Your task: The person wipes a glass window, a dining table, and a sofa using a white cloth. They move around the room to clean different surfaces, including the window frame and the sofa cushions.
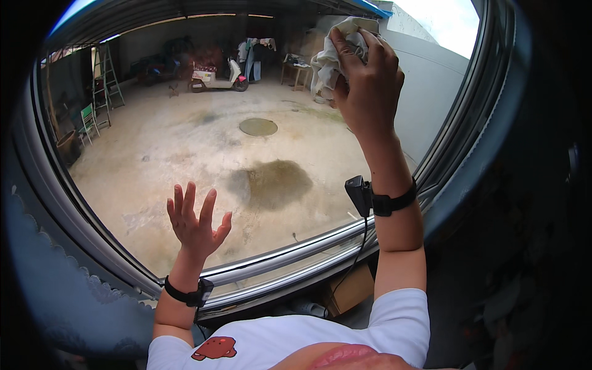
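My right hand [370, 78] is raised at the upper right with its fingers bent over a crumpled whitish cloth [326, 69], which lies against the window pane [208, 152]. Lower on the left, my left hand [196, 219] is spread at the pane, holding nothing; whether its palm touches the glass I cannot tell. Each forearm wears a black strap with a small black device, and a cable runs down from the right one [358, 194]. Around the pane runs a metal window frame [282, 256].
Pale curtains with scalloped edges [88, 282] hang at both sides. A cardboard box [351, 289] stands below the sill. Beyond the glass lies a concrete yard with a white scooter [217, 77], a stepladder [105, 78], a green chair [88, 121] and hanging clothes [254, 55].
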Available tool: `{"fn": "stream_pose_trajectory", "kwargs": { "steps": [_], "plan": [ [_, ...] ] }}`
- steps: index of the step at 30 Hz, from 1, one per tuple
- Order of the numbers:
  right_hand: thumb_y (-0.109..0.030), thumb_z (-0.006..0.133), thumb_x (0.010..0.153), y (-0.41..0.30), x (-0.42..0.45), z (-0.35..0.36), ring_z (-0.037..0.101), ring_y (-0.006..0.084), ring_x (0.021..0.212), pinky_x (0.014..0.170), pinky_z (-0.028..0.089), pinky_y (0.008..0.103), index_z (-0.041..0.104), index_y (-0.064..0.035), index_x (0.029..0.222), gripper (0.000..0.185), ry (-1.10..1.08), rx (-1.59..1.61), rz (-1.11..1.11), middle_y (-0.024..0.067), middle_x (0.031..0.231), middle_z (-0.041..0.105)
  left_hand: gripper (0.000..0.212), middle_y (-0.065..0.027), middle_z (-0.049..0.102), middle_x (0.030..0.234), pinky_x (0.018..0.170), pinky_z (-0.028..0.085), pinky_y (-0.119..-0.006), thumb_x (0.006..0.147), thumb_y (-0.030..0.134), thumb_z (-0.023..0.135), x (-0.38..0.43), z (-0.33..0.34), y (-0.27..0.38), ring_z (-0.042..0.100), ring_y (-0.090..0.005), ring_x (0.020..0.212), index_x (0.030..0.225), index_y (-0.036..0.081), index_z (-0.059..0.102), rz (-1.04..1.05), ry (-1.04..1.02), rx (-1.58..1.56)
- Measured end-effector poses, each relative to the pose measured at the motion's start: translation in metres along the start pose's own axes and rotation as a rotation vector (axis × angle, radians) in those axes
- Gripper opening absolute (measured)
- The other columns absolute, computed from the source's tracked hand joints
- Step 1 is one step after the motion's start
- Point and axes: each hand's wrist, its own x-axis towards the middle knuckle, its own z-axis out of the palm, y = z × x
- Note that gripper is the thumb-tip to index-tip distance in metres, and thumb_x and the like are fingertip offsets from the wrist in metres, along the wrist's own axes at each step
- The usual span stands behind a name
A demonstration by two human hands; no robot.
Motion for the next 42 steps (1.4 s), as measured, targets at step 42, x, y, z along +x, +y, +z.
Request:
{"fn": "stream_pose_trajectory", "kwargs": {
  "steps": [42],
  "plan": [
    [-0.037,0.073,0.083,0.114,0.024,0.023,0.053,0.0356,0.123,0.098,0.048,0.0524,0.057,-0.0336,0.139,0.059,-0.077,-0.060,0.294,0.0062,0.141,0.054,0.059,-0.0170,0.035,0.156,0.120,0.015,-0.052,0.082,0.037,0.072,0.002,0.003,0.000,0.027,-0.0389,0.147,0.136,0.017,0.057,-0.006,0.021,0.015]
  ]
}}
